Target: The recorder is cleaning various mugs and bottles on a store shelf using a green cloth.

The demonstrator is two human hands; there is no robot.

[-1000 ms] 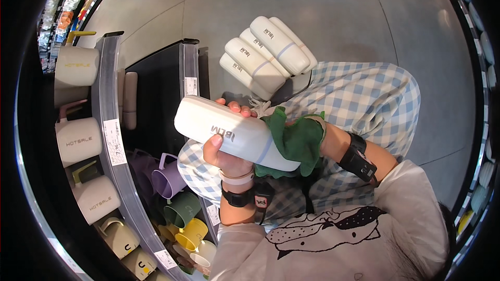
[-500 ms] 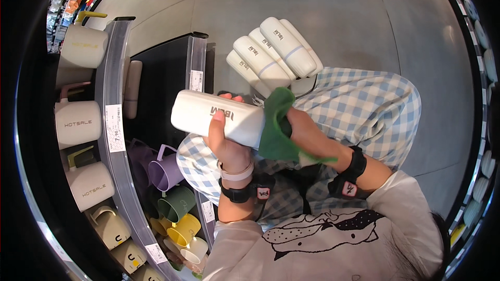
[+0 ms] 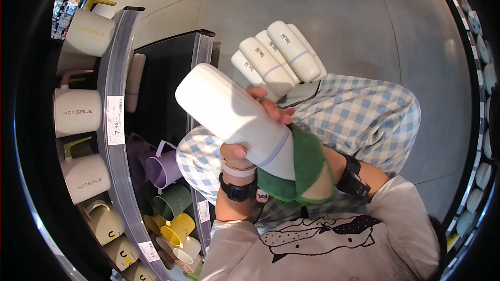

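A white oblong case (image 3: 245, 112) with a blue-grey band near one end lies slantwise over my lap. My left hand (image 3: 235, 152) is closed round it, with the thumb on the near side and fingertips showing along the far side. A green cloth (image 3: 307, 161) with a beige patch wraps the banded end of the case. Behind the cloth, my right hand grips it against that end; its fingers are hidden and only the wrist (image 3: 336, 164) shows. Several matching white cases (image 3: 294, 52) lie side by side beyond my knees.
On my left stands a shelf (image 3: 117, 62) with white mugs (image 3: 78, 112). Lower down are a purple mug (image 3: 164, 169), a dark green mug (image 3: 173, 201) and a yellow mug (image 3: 179, 227). A single pinkish case (image 3: 135, 83) rests on the black shelf board (image 3: 161, 73). Another stocked shelf (image 3: 482, 99) runs along the right.
The white case has turned, its banded end now nearer to me and its printed side out of sight. The green cloth has moved down and spread round that end, with my right hand behind it.
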